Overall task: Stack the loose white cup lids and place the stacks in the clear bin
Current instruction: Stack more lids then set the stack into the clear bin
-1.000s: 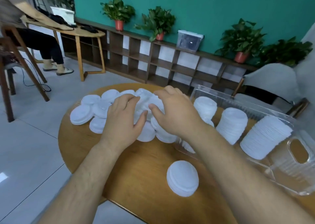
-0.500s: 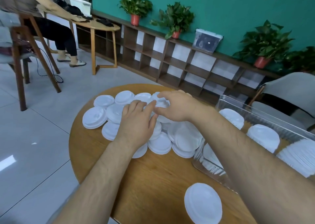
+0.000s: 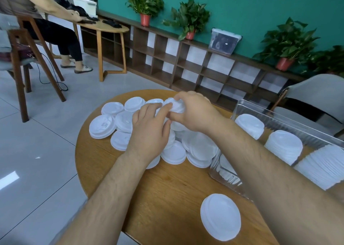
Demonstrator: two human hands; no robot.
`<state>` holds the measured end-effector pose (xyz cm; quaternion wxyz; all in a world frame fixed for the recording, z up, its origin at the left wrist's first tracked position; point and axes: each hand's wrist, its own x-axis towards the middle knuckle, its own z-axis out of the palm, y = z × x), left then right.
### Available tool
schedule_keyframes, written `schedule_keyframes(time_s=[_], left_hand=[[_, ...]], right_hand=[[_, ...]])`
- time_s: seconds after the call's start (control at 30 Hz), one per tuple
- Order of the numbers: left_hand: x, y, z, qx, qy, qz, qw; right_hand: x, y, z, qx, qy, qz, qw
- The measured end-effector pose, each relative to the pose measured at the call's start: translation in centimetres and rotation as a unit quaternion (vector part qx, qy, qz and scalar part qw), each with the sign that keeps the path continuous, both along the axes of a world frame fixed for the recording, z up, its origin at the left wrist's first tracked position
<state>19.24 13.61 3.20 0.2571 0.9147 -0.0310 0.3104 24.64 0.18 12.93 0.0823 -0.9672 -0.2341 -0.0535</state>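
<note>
Right hand: my right hand point(image 3: 193, 114) was at the far side of the pile point(image 3: 121, 121), fingers curled and pinching the held lids point(image 3: 176, 106) against the thumb. I couldn't tell whether it was one lid or a few.
Left hand: my left hand point(image 3: 149, 133) lay over the pile, fingers fairly straight and close together, tips touching the held lids and gripping nothing.
Loose lids: many lay overlapping on the table point(image 3: 167, 188), from its left edge up to the bin wall. A single lid point(image 3: 220, 216) sat apart, near my edge.
Bin: the bin point(image 3: 279, 114) stood on the right of the table, just beside the pile.
Done: three stacks point(image 3: 283, 146) already lay in the bin, side by side and tilted, and more lids showed through its near corner.
Left: by my reckoning I was past the middle. The pile still had to be gathered, stacked and put in the bin, the stray lid too.
</note>
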Motion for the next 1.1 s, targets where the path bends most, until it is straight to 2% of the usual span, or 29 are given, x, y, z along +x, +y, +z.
schedule_keyframes(time_s=[0.13, 0.23, 0.5, 0.7, 0.97, 1.1], left_hand=[[-1.2, -0.7, 0.5, -0.028, -0.06, -0.026, 0.997], [-2.5, -1.2, 0.9, -0.035, -0.072, -0.084, 0.993], [-8.0, -3.2, 1.3, -0.147, 0.027, -0.272, 0.951], [-10.3, -5.7, 0.0, -0.167, 0.061, -0.375, 0.91], [-10.5, -8.0, -1.6, -0.123, 0.128, -0.388, 0.904], [-10.7, -7.9, -2.5, -0.088, 0.153, -0.38, 0.908]], right_hand=[[-2.7, -1.6, 0.3, 0.061, -0.035, 0.001, 0.998], [-5.3, -3.2, 0.0, 0.09, -0.061, -0.002, 0.994], [-12.7, -8.7, -1.7, 0.182, -0.077, -0.017, 0.98], [-18.0, -13.1, -5.3, 0.262, -0.072, -0.025, 0.962], [-20.6, -16.0, -10.6, 0.354, -0.081, -0.056, 0.93], [-21.3, -16.4, -12.4, 0.358, -0.049, -0.052, 0.931]])
